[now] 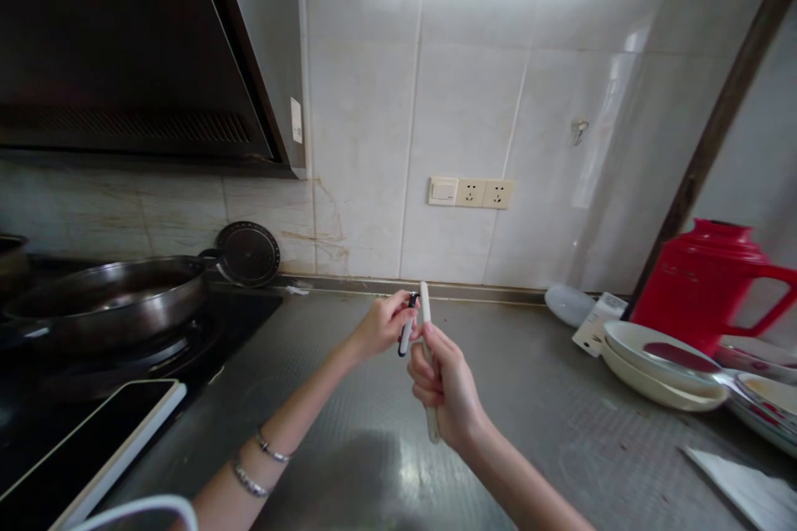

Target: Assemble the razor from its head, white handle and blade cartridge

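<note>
Over on the far left, the dark range hood looms across the upper corner, and below it a steel pan sits on the black stove, a round perforated disc leaning on the wall just behind. Lower left, a flat device with a dark screen lies at a slant, a white curved band poking up in front of it at the bottom edge. Now to the middle — and here is the action! The left hand, two bracelets on its forearm, pinches a short black-and-white piece between thumb and bent fingers, nearly closed on it, just left of centre-frame. Right beside it, the right hand has its fingers curled round a slim pale stick, held upright, its top poking above the fist and its lower end showing underneath — both items up over the steel counter. Above them, a switch-and-socket panel on the tiles. Swing right: a small white dish, a printed card, stacked bowls, and the big red jug behind them. Lower right corner, a folded white sheet.
</note>
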`<state>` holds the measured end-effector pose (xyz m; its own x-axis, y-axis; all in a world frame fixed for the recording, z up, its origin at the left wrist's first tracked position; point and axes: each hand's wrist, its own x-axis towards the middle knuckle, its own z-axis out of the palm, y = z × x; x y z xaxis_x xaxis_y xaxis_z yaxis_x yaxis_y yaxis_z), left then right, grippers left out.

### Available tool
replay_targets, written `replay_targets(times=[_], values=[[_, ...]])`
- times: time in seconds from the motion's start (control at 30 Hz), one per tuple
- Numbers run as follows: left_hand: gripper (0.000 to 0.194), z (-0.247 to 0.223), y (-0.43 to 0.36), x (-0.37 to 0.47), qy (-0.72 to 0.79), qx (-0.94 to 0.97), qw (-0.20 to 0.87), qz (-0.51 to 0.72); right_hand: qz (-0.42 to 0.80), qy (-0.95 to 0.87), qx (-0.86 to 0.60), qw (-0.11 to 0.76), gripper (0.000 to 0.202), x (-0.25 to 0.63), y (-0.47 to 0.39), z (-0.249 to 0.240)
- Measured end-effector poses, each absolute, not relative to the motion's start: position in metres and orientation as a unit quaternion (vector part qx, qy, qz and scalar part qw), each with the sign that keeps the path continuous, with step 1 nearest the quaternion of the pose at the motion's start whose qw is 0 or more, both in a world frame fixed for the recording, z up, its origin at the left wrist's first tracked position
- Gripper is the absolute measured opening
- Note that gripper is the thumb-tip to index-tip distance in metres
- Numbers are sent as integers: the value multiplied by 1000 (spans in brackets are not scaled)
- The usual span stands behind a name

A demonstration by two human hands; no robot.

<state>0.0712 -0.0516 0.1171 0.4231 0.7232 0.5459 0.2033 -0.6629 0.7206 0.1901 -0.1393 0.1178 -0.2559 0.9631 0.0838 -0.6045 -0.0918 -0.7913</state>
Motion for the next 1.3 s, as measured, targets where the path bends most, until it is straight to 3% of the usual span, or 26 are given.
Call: replay_targets(times=[0.4, 0.93, 1.13, 1.3], values=[[13, 118, -53, 71, 291, 783, 322, 445, 716, -360, -231, 552, 33, 192, -137, 118], [25, 129, -53, 52, 298, 722, 410, 472, 733, -373, -231, 520, 29, 184, -140, 107], [28, 140, -55, 45, 317, 687, 487, 437, 602, -523, -174, 577, 21, 201, -124, 151], [34, 137, -54, 44, 351, 635, 583, 366, 368, -669, -293, 575, 27, 235, -82, 175]])
